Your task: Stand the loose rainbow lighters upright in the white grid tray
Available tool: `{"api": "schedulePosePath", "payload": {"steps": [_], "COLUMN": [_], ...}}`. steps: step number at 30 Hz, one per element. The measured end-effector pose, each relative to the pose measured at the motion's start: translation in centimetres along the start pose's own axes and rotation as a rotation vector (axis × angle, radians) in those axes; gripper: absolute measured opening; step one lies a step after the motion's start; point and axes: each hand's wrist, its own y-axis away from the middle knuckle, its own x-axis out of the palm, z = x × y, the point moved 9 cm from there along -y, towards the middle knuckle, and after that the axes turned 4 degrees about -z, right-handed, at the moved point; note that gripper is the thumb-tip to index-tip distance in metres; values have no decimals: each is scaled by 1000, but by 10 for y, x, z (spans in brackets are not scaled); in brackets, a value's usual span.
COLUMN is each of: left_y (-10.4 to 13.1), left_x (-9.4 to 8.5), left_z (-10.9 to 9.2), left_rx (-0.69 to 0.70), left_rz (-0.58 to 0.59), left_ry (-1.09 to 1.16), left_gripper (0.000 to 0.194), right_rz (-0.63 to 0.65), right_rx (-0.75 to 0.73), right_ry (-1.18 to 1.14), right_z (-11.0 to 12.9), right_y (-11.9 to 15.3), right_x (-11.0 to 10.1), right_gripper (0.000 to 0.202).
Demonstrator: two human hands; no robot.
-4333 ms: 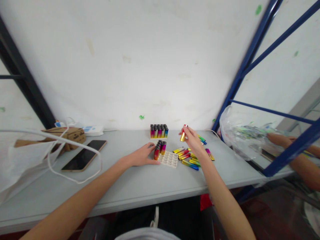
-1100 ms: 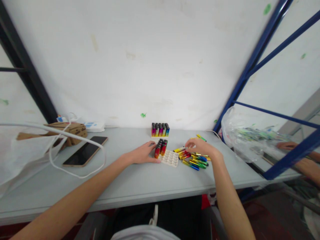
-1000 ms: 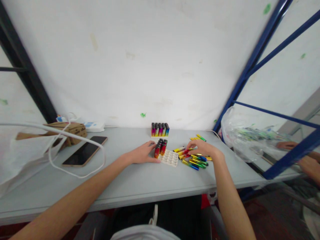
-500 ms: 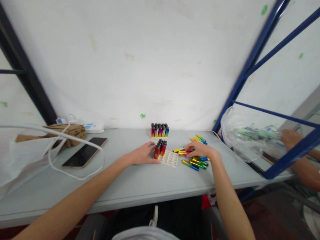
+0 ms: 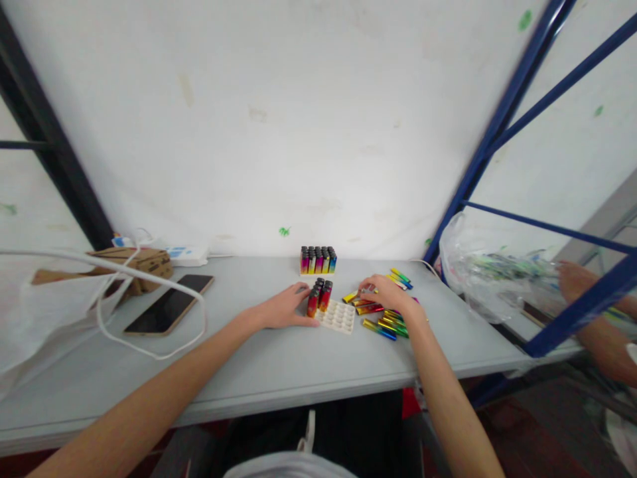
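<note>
While my left fingers (image 5: 306, 321) grip the white tray (image 5: 343, 318), loose lighters (image 5: 391, 326) lie right of it, beneath my right fingers (image 5: 369, 282), whose grasp I cannot tell.

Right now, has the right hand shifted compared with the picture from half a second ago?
Yes: judged against the blue frame, the right hand has moved left, away from that frame and closer to the white tray.

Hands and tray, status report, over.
Left hand at tray, beside upright lighters. Right hand at loose lighters, grip unclear. Tray partly filled. Phone left, out of the way.
</note>
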Motion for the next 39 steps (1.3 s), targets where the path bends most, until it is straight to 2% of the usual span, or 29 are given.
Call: {"api": "schedulePosePath", "payload": {"steps": [4, 6, 8, 11, 13, 16, 19, 22, 26, 30, 32, 35, 37, 39], "left_y": [0, 0, 0, 0, 0, 0, 0, 1, 1, 0, 0, 1, 1, 1], "left_x": [0, 0, 0, -1, 0, 2, 1, -1, -3, -1, 0, 0, -1, -1], "left_z": [1, 1, 1, 1, 2, 3, 1, -2, -4, -2, 0, 0, -1, -2], "left_rx": [-4, -5, -3, -4, -13, -24, -15, -11, 2, 9, 5, 1, 2, 7], "left_rz": [-6, -5, -5, -7, 2, 23, 19, 5, -6, 3, 8, 7, 3, 2], "left_ry": [-3, -3, 1, 4, -3, -14, -7, 5, 6, -5, -12, -11, -12, -16], "left_gripper": [87, 88, 87, 86, 87, 87, 87, 86, 85, 88, 88, 86, 86, 87], "right_rz": [-50, -29, 17, 41, 24, -52, -185, -225, -254, -267, -235, -159, -203, -322], "right_rx": [-1, -41, -65, -10, 30, 13, -4, 7, 31, 21, 24, 94, 135, 156], "right_ry": [-40, -73, -82, -50, -42, -113, -334, -681, -1115, -1265, -1272, -1234, -1190, -1123], "right_z": [-3, 0, 4, 1, -2, -1, 1, 11, 40, 76, 89, 95, 91, 84], "right_y": [2, 2, 2, 1, 1, 1, 3, 5, 10, 13, 10, 2, -4, -6], "right_x": [-1, 1, 4, 7, 5, -6, -23, -33, -42, -47, -40, -16, -5, -2], "right_gripper": [28, 32, 24, 8, 9, 14, 22, 39, 53, 51, 49, 53, 59, 62]}}
